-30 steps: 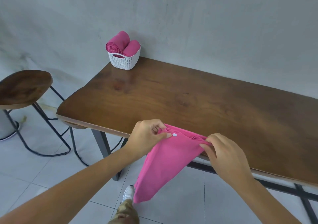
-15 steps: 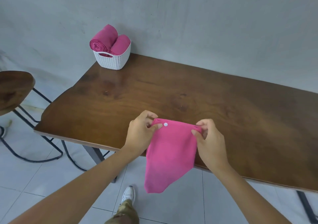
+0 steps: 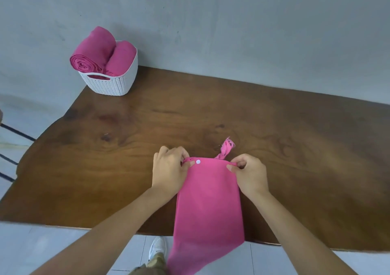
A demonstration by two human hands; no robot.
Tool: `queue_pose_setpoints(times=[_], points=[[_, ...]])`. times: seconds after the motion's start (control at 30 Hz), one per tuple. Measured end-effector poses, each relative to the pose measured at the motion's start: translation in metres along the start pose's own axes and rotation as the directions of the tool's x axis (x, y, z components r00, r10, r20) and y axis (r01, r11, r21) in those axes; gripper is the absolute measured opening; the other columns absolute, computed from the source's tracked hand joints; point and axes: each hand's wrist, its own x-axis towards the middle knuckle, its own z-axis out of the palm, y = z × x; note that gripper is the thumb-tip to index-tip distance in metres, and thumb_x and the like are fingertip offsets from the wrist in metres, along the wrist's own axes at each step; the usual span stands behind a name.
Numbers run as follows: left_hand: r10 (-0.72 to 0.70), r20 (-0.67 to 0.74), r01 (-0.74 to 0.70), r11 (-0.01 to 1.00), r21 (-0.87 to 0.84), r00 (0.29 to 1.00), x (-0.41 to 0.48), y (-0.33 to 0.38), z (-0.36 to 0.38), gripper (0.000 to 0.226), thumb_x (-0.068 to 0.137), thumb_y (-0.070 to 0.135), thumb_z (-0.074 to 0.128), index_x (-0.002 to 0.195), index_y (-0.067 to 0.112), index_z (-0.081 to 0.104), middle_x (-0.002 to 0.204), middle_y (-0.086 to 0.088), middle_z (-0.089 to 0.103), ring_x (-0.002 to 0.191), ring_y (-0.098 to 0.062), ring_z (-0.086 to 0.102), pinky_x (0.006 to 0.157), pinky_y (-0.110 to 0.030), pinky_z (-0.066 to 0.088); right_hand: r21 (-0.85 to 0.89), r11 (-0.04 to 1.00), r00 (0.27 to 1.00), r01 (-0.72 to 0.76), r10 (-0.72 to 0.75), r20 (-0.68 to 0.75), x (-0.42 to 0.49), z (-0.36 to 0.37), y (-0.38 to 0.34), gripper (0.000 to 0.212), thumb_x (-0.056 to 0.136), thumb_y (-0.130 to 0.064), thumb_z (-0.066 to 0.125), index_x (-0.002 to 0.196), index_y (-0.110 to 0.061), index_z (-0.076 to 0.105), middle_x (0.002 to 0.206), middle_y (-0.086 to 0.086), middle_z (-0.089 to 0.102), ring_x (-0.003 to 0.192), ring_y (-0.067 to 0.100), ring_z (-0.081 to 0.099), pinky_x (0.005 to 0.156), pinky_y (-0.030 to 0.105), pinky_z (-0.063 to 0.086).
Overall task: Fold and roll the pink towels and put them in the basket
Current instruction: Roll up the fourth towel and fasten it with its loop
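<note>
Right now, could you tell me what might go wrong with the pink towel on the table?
The pink cloth towel with a white snap, pinched by the left hand and right hand, hangs past the edge of the brown wooden table and may slide off. The white woven basket looks full with two pink rolled towels.

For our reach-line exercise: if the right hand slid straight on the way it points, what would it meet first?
Likely the pink loop of the towel, just beyond the right hand; depth is uncertain.

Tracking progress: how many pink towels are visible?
3: left roll, right roll in the basket; third towel on the table, pinched by left hand and right hand. More may hide.
</note>
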Motion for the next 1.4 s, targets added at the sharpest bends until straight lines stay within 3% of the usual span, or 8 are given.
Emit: queue_pose_setpoints(times=[0.17,0.43,0.53,0.67,0.77,0.97,1.23,1.4], points=[[-0.002,0.002,0.002,1.0,0.014,1.0,0.05,0.001,0.006,0.022,0.086,0.047,0.075,0.081,0.03,0.063,0.074,0.018,0.06,0.09,-0.011,0.047,0.081,-0.028,0.027,-0.025,0.999,0.999,-0.033,0.033,-0.016,0.044,0.004,-0.017,0.011,0.085,-0.022,0.079,0.082,-0.027,0.07,0.086,-0.014,0.066,0.082,0.003,0.062,0.065,0.021,0.043],[-0.037,0.055,0.037,0.999,-0.001,0.998,0.134,0.001,0.018,0.023,0.087,0.042,0.076,0.082,0.025,0.061,0.074,0.012,0.061,0.094,-0.02,0.048,0.081,-0.032,0.029,-0.034,0.984,0.984,-0.175,0.174,-0.027,0.12,0.012,-0.048,0.009,0.083,-0.028,0.083,0.087,-0.025,0.075,0.089,-0.007,0.07,0.087,0.016,0.068,0.085,0.037,0.057],[-0.035,0.045,0.032,0.998,0.058,0.998,0.158,0.01,0.022,0.019,0.089,0.033,0.075,0.098,0.023,0.061,0.095,0.006,0.064,0.101,-0.024,0.049,0.085,-0.034,0.033,-0.036,0.974,0.975,-0.222,0.221,-0.021,0.144,0.013,-0.061,0.009,0.082,-0.027,0.083,0.084,-0.026,0.075,0.092,-0.005,0.073,0.089,0.017,0.069,0.084,0.034,0.056],[0.149,0.004,-0.148,0.981,0.129,0.989,0.151,0.034,0.032,0.035,0.091,0.024,0.068,0.123,0.018,0.055,0.124,-0.003,0.054,0.113,-0.025,0.048,0.095,-0.038,0.039,-0.028,0.963,0.963,-0.27,0.27,0.002,0.171,0.013,-0.073,0.012,0.081,-0.026,0.084,0.076,-0.029,0.073,0.093,-0.004,0.074,0.088,0.017,0.069,0.084,0.033,0.056],[0.34,0.181,-0.368,0.918,0.151,0.923,0.124,0.044,0.048,0.049,0.094,0.037,0.061,0.135,0.012,0.052,0.134,-0.006,0.053,0.126,-0.027,0.048,0.108,-0.042,0.038,-0.01,0.961,0.961,-0.277,0.277,-0.015,0.188,0.016,-0.076,0.017,0.079,-0.029,0.086,0.07,-0.031,0.071,0.091,-0.006,0.074,0.089,0.017,0.07,0.089,0.035,0.057],[0.312,0.387,-0.434,0.856,0.282,0.868,0.136,0.037,0.078,0.078,0.103,0.061,0.016,0.163,0.013,0.001,0.171,-0.003,-0.002,0.157,-0.024,-0.008,0.127,-0.046,-0.002,-0.003,0.962,0.961,-0.274,0.273,-0.047,0.22,0.02,-0.083,0.023,0.079,-0.033,0.085,0.066,-0.032,0.066,0.079,-0.012,0.069,0.088,0.016,0.07,0.094,0.039,0.055],[0.27,0.392,-0.408,0.852,0.329,0.88,0.184,0.046,0.096,0.081,0.101,0.063,0.012,0.162,0.012,-0.006,0.17,-0.002,-0.008,0.156,-0.019,-0.015,0.127,-0.044,-0.006,-0.101,0.977,0.979,-0.19,0.182,-0.087,0.264,0.025,-0.094,0.027,0.089,-0.034,0.075,0.068,-0.034,0.058,0.093,-0.01,0.071,0.107,0.022,0.065,0.099,0.043,0.049],[0.265,0.391,-0.402,0.854,0.329,0.882,0.216,0.051,0.105,0.082,0.1,0.064,0.013,0.162,0.012,-0.003,0.171,-0.003,-0.004,0.156,-0.019,-0.012,0.127,-0.044,-0.003,-0.087,0.989,0.987,-0.122,0.112,-0.114,0.266,0.026,-0.089,0.007,0.096,-0.035,0.063,0.097,-0.03,0.058,0.11,-0.003,0.069,0.113,0.025,0.06,0.099,0.047,0.048]])
